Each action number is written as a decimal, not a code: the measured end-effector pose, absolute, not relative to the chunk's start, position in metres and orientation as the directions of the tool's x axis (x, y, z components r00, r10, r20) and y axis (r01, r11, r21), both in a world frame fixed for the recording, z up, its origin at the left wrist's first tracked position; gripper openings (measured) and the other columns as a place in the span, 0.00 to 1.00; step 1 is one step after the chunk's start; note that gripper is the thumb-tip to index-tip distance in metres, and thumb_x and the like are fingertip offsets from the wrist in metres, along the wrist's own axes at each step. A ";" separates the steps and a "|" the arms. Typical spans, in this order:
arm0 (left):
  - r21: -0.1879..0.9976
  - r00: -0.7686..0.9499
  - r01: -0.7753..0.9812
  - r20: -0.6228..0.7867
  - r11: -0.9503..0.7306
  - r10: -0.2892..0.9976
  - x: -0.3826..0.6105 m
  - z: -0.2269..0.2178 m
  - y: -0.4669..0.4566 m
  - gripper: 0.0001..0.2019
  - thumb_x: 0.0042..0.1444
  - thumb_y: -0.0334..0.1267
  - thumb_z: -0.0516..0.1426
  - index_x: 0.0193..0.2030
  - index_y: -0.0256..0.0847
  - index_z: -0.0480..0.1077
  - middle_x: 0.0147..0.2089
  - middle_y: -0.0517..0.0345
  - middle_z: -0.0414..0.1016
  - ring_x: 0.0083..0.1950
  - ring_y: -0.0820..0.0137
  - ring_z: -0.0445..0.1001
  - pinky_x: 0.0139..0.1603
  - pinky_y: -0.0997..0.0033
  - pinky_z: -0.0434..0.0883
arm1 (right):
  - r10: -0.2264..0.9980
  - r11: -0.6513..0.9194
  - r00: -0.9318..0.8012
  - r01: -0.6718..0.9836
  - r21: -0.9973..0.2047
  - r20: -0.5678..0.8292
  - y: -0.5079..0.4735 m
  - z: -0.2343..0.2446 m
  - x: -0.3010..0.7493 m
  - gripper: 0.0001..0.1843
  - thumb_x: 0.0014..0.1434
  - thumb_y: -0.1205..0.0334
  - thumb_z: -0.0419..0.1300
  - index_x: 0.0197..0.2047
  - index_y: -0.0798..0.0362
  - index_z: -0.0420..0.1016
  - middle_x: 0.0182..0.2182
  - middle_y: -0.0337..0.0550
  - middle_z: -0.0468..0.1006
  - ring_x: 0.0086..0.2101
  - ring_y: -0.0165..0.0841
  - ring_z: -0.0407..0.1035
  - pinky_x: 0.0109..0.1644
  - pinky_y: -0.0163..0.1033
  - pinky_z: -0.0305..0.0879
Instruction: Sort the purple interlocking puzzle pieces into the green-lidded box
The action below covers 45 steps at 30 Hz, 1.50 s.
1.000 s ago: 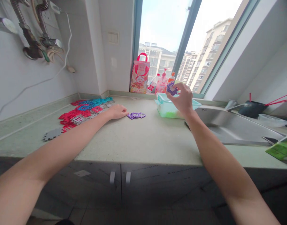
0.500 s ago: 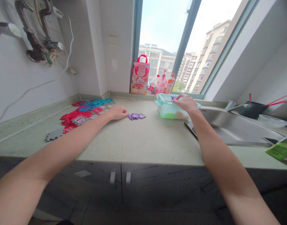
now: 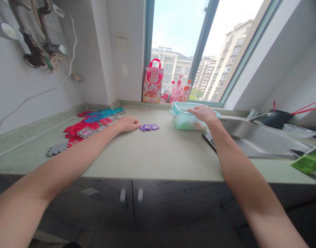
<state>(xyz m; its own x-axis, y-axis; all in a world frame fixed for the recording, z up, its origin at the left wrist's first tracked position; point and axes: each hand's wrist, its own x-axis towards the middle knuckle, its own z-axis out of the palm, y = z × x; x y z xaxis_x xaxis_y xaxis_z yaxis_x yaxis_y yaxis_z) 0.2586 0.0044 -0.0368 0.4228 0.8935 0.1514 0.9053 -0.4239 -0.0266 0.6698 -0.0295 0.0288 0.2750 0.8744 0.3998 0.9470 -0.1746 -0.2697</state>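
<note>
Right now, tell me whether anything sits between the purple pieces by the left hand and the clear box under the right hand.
Nothing visible does. Bare countertop runs from the purple pieces, beside the left hand, to the clear box, where the right hand rests.

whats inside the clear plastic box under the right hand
Through the clear plastic box's wall, pale greenish contents show, too blurred to name. The right hand covers its open top, hiding the rest.
</note>
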 end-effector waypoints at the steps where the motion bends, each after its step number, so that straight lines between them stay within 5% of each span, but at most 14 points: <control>1: -0.027 0.423 0.905 0.149 -0.424 0.894 0.259 -0.037 0.004 0.23 0.66 0.59 0.51 0.38 0.45 0.80 0.42 0.50 0.85 0.42 0.59 0.80 0.36 0.66 0.63 | 0.875 -0.173 0.273 0.948 -0.267 0.401 -0.029 0.028 0.669 0.27 0.60 0.34 0.60 0.44 0.45 0.89 0.42 0.50 0.87 0.44 0.48 0.80 0.47 0.48 0.72; 8: -0.026 0.409 0.912 0.138 -0.410 0.902 0.261 -0.033 -0.001 0.23 0.66 0.58 0.51 0.40 0.45 0.81 0.43 0.49 0.85 0.44 0.58 0.80 0.39 0.65 0.65 | 0.813 -0.125 0.268 0.947 -0.295 0.517 -0.026 0.020 0.666 0.25 0.64 0.39 0.58 0.40 0.49 0.88 0.40 0.57 0.87 0.44 0.52 0.80 0.51 0.53 0.72; 12: -0.025 0.408 0.912 0.141 -0.409 0.902 0.262 -0.034 -0.001 0.24 0.66 0.60 0.51 0.40 0.45 0.81 0.42 0.49 0.85 0.43 0.58 0.80 0.38 0.65 0.65 | 0.737 -0.011 0.241 0.938 -0.346 0.631 -0.027 0.017 0.658 0.23 0.64 0.40 0.60 0.47 0.48 0.86 0.43 0.53 0.87 0.44 0.52 0.79 0.52 0.55 0.72; 19: -0.005 0.414 0.909 0.137 -0.417 0.900 0.259 -0.034 0.001 0.24 0.65 0.60 0.51 0.40 0.46 0.81 0.42 0.48 0.84 0.44 0.56 0.80 0.41 0.64 0.66 | 0.491 0.409 -0.158 0.910 -0.066 0.857 -0.048 0.010 0.601 0.19 0.71 0.53 0.54 0.58 0.46 0.80 0.55 0.47 0.83 0.56 0.48 0.73 0.64 0.56 0.67; 22: -0.053 0.435 0.900 0.122 -0.432 0.892 0.261 -0.033 0.001 0.24 0.67 0.59 0.50 0.39 0.45 0.81 0.43 0.47 0.85 0.44 0.56 0.81 0.41 0.64 0.67 | 0.482 0.566 -0.296 0.823 -0.036 0.825 -0.055 -0.001 0.571 0.20 0.72 0.54 0.53 0.62 0.45 0.78 0.59 0.46 0.81 0.60 0.46 0.70 0.68 0.54 0.65; 25: -0.176 0.449 0.887 0.115 -0.427 0.886 0.269 -0.032 -0.001 0.25 0.69 0.56 0.48 0.42 0.44 0.81 0.45 0.42 0.84 0.46 0.52 0.81 0.43 0.61 0.69 | 0.575 0.635 -0.345 0.760 -0.139 0.742 -0.050 -0.022 0.550 0.27 0.72 0.48 0.56 0.70 0.46 0.70 0.68 0.49 0.73 0.65 0.48 0.67 0.71 0.55 0.61; 28: -0.255 0.432 0.887 0.170 -0.384 0.886 0.280 -0.034 -0.005 0.23 0.70 0.53 0.49 0.52 0.42 0.80 0.48 0.37 0.84 0.49 0.48 0.81 0.50 0.58 0.70 | 0.796 0.520 -0.333 0.804 -0.289 0.505 -0.036 -0.049 0.542 0.42 0.69 0.36 0.58 0.78 0.48 0.59 0.75 0.57 0.61 0.71 0.54 0.59 0.73 0.59 0.57; 32: -0.206 0.495 0.864 0.170 -0.460 0.852 0.285 -0.036 -0.011 0.20 0.71 0.47 0.49 0.61 0.50 0.76 0.56 0.45 0.83 0.53 0.54 0.81 0.53 0.60 0.70 | 0.902 0.425 -0.382 0.863 -0.272 0.199 -0.022 -0.069 0.541 0.41 0.68 0.29 0.55 0.72 0.47 0.69 0.71 0.59 0.68 0.71 0.56 0.61 0.73 0.59 0.58; 37: -0.172 0.560 0.826 0.138 -0.538 0.817 0.284 -0.034 -0.015 0.21 0.71 0.44 0.48 0.64 0.55 0.76 0.60 0.50 0.82 0.55 0.56 0.80 0.54 0.62 0.71 | 0.823 0.560 -0.512 0.805 -0.196 0.248 -0.017 -0.067 0.543 0.31 0.72 0.37 0.55 0.66 0.49 0.76 0.61 0.54 0.79 0.62 0.47 0.73 0.67 0.48 0.65; 45: -0.157 0.540 0.839 0.118 -0.521 0.834 0.286 -0.034 -0.017 0.23 0.72 0.48 0.47 0.66 0.55 0.75 0.58 0.49 0.83 0.55 0.56 0.81 0.54 0.62 0.71 | 0.748 0.651 -0.548 0.715 -0.254 0.374 -0.019 -0.060 0.551 0.18 0.66 0.51 0.67 0.53 0.50 0.86 0.49 0.50 0.86 0.48 0.41 0.79 0.56 0.43 0.71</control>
